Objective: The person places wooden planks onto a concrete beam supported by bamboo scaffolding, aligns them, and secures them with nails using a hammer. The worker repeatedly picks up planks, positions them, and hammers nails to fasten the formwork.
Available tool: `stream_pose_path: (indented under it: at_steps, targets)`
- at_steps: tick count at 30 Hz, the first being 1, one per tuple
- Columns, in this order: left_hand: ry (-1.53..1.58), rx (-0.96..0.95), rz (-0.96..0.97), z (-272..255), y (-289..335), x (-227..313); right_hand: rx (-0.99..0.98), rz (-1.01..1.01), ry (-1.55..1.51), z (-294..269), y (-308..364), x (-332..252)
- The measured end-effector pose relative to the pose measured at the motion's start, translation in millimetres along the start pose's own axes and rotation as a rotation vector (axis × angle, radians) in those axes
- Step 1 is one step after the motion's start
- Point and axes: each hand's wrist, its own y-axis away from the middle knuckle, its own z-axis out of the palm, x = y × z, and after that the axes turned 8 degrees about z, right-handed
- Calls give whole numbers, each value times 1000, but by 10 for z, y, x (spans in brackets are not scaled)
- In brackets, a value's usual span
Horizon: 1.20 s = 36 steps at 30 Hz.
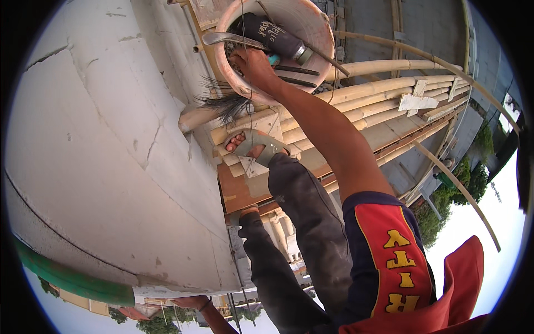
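Right hand (255,65) inside the rim of a pale bucket (311,25), its grip hidden and impossible to tell; a dark bottle (270,33) and curved bar (219,38) crowd it. Left hand (192,301) by the edge of the wall (111,139), grip likewise unclear. Beyond, bamboo poles (361,108), then trees (479,181).

A pale grey, cracked wall (111,156) fills the left. Long tan bamboo poles (356,98) extend rightward. Bright, whitish sky (456,225) shows.

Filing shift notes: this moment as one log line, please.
right hand: inside bucket | left hand: at edge of wall | bucket holds: dark bottle | curved tool: across rim
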Motion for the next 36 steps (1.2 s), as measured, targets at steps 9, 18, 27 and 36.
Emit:
stream_pose_path:
  at_steps: [9,18,27,36]
  targets:
    - [-149,-33,94,-83,-10,116,-87,322,284,422,-427,-2]
    - [16,-6,-202,74,35,53,-37,-190,341,263,-270,106]
    - [444,137,-431,87,60,216,-144,-27,3,-474,226,-200]
    - [886,289,-696,-16,-110,558,-136,291,-486,-1649,628,-975]
